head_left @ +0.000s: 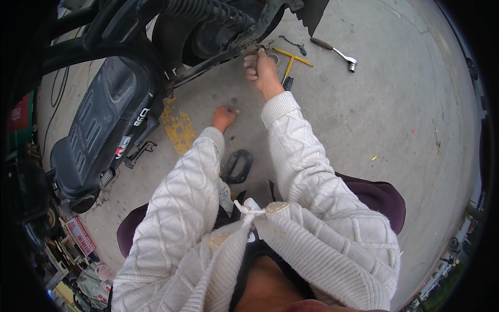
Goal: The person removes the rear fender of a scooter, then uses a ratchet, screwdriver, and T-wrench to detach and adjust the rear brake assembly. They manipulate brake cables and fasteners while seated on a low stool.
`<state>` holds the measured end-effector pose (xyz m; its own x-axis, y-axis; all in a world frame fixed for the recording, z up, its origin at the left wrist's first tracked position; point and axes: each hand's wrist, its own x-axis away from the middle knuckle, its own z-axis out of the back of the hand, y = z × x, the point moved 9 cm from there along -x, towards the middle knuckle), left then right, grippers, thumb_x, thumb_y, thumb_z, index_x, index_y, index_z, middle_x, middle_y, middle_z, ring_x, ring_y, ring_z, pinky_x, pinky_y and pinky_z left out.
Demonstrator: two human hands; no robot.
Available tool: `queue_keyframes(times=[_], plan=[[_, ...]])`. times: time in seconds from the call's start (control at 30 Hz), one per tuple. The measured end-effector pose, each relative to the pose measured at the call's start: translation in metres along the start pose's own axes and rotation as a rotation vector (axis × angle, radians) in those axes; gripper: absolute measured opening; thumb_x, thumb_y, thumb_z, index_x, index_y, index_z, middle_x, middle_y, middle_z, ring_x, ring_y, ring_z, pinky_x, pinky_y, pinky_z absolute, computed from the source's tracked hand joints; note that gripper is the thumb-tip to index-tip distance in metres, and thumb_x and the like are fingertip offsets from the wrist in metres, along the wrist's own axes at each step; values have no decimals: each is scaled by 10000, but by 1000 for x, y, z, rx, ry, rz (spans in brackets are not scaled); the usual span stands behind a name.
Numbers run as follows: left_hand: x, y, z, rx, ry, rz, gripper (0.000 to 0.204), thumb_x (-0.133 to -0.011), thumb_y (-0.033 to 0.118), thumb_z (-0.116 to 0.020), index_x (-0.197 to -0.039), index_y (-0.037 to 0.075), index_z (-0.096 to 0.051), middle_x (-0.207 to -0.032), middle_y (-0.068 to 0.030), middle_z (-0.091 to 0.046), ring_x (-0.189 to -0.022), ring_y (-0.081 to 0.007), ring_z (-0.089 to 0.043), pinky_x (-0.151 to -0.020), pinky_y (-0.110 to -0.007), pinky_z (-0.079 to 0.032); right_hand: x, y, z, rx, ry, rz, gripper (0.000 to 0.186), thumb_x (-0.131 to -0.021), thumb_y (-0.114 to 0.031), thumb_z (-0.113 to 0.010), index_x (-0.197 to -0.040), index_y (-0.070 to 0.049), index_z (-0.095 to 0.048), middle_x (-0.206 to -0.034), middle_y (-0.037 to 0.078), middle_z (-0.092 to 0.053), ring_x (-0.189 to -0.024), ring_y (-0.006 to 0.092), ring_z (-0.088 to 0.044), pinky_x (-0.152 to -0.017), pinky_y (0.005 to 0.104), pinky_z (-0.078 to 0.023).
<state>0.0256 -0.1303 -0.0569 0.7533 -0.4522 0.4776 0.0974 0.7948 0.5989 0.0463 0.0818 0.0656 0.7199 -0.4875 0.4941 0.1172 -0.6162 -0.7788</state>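
Outdoors, grey concrete (358, 125), flaking yellow paint (178, 127), left hand (224, 118) fisted, right hand (260, 68) curled near wheel (207, 40), holds unclear

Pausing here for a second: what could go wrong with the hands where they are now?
The right hand is close against the end of the metal bar beside the wheel, so a slip might scrape or pinch its fingers. The yellow T-handled tool lies on the ground right next to that hand, so an outward swing could knock it.
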Motion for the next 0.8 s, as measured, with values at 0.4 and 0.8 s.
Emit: queue_keyframes(times=[0.4,0.8], plan=[[8,15,-1,1,-12,20,429,-760,340,-714,-949,-43,-673,-929,-240,-663,-906,-391,-631,-791,-417,-485,-6,13,5,-31,-60,-113,367,-931,-330,-557,-884,34,-564,-770,175,-659,-664,302,-638,-571,385,-472],[2,9,-8,-29,-10,8,427,-779,335,-707,-943,-57,-660,-901,-237,-665,-860,-349,-633,-769,-400,-477,-5,16,-12,-311,-245,-195,425,-932,-400,-541,-906,24,-564,-716,137,-631,-483,229,-537,-431,351,-391]])
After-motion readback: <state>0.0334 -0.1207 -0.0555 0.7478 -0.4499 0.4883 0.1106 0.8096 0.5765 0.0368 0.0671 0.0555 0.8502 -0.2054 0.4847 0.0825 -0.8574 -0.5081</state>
